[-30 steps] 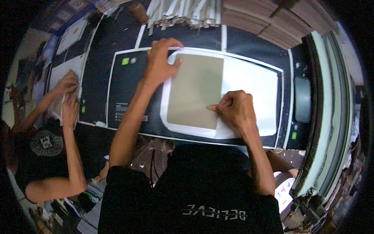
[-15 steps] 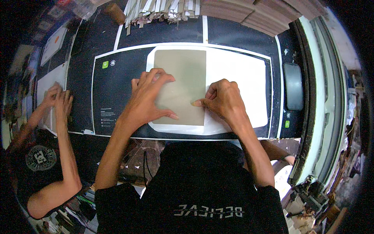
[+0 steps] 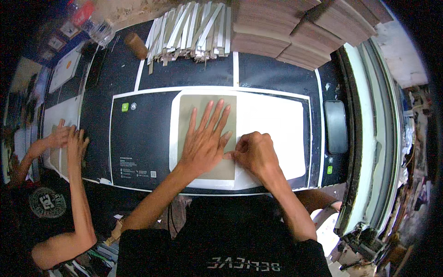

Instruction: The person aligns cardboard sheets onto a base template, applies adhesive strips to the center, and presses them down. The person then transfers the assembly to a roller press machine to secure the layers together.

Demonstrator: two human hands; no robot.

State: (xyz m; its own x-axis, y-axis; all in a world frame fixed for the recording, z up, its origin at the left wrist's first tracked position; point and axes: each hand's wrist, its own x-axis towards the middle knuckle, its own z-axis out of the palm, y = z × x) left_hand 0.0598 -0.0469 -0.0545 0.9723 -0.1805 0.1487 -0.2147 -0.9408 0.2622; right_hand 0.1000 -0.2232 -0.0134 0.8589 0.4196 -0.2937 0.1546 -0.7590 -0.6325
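Observation:
A grey-beige board (image 3: 185, 108) lies on the left part of a white sheet (image 3: 272, 115) with cut corners. My left hand (image 3: 205, 141) rests flat on the board, palm down and fingers spread. At the board's right edge is my right hand (image 3: 258, 154), its fingers curled in. The right thumb reaches onto the board's edge, close to the left thumb. What the right fingers hold, if anything, is hidden under the hand.
A dark, white-lined panel (image 3: 143, 134) lies under the sheet. Beyond it are a pile of narrow strips (image 3: 189, 34) and stacked brown boards (image 3: 272, 27). A phone (image 3: 336, 127) lies to the right, beside a long pale rail (image 3: 376, 138). At left a co-worker's hands (image 3: 69, 138) work.
My left hand has gone from arched fingers at the board's left to lying flat across it. My right hand stays at the right edge, fingers curled. The view has shifted, showing more beyond the table.

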